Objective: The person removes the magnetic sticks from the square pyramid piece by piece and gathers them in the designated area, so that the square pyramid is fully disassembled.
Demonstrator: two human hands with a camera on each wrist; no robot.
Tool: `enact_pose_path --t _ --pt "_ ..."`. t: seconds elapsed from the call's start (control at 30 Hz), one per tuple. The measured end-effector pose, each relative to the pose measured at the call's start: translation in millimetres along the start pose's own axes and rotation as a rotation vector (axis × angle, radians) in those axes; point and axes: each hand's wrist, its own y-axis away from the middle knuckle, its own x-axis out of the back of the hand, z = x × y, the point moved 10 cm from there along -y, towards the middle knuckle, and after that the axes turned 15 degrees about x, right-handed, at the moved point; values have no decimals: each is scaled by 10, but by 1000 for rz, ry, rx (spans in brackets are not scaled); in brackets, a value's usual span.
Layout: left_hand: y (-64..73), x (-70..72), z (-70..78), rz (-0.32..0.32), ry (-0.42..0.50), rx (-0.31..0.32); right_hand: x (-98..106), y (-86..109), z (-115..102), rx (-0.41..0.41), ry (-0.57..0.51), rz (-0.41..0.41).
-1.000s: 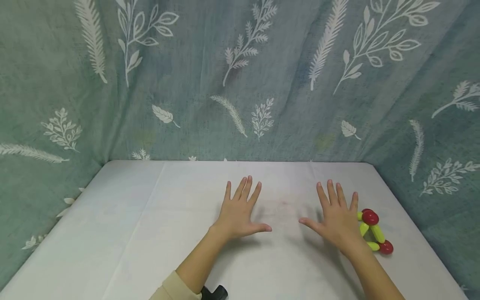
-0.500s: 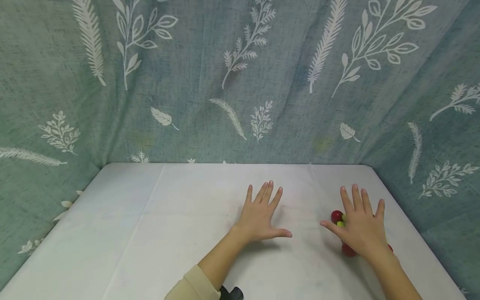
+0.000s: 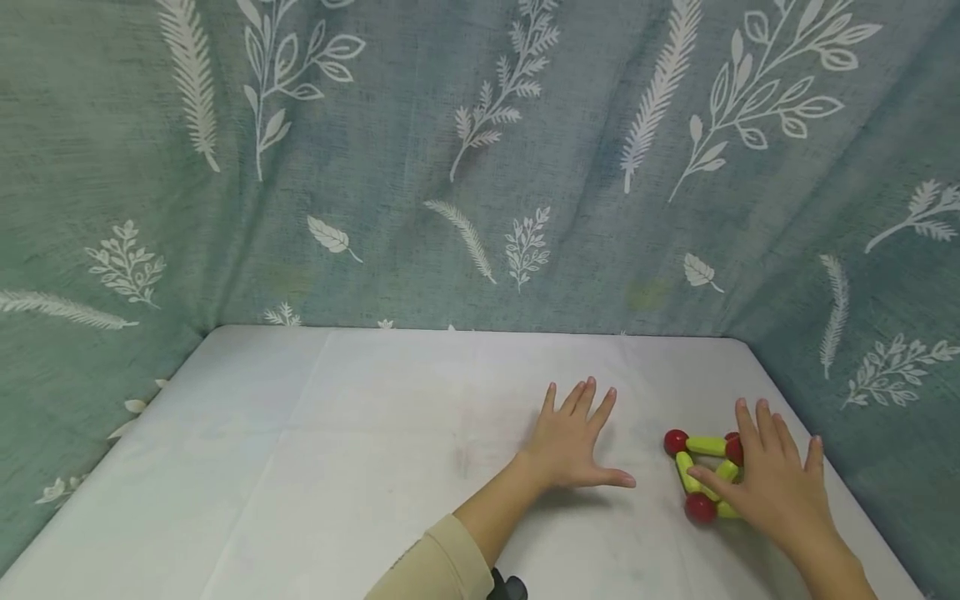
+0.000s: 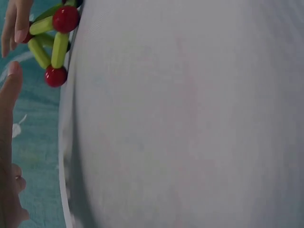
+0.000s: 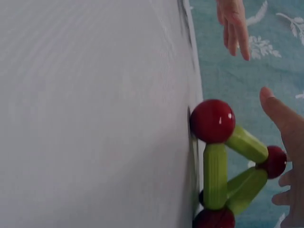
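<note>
The toy frame, red balls joined by yellow-green rods, is part hidden in the head view: the R hand covers its right side, thumb across the near rods. In the R wrist view its lowest ball is cut off by the bottom edge; in the L wrist view its top runs out of shot. A dark round bit behind it is hard to make out, prob. another ball in shadow. Can't tell if the R hand touches the frame or is just above it. The L hand is left of the frame, well apart from it. Both hands are spread wide, thumbs out.

Vs. 1 s ago, both hands have shifted right; the frame then showed past the R hand's little-finger side, now it's on the thumb side, approx. same spot on the table.

Nearer the wearer and left of the frame: a beige sleeve w/ a black item by it, mostly cut off. Under the frame, a table w/ white cover, faint creases & pinkish smudges. Beyond and right of the frame, blue-green curtain w/ white leaf prints.
</note>
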Motion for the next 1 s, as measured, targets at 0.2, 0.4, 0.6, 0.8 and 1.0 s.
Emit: enact_pose_path --t 0.2,0.4,0.6,0.8,1.0 --pt "-56 -74 261 -59 45 4 15 109 183 8 -9 -18" --pt "-46 -133 518 -140 265 31 -100 201 374 -3 -202 -109" --pt "-2 -204 691 -240 596 112 -214 314 499 31 -452 -112" --pt "36 -245 750 -234 777 171 -400 424 696 -125 -550 -177" --pt "73 -330 806 -286 1000 232 -468 522 782 -243 -603 -162"
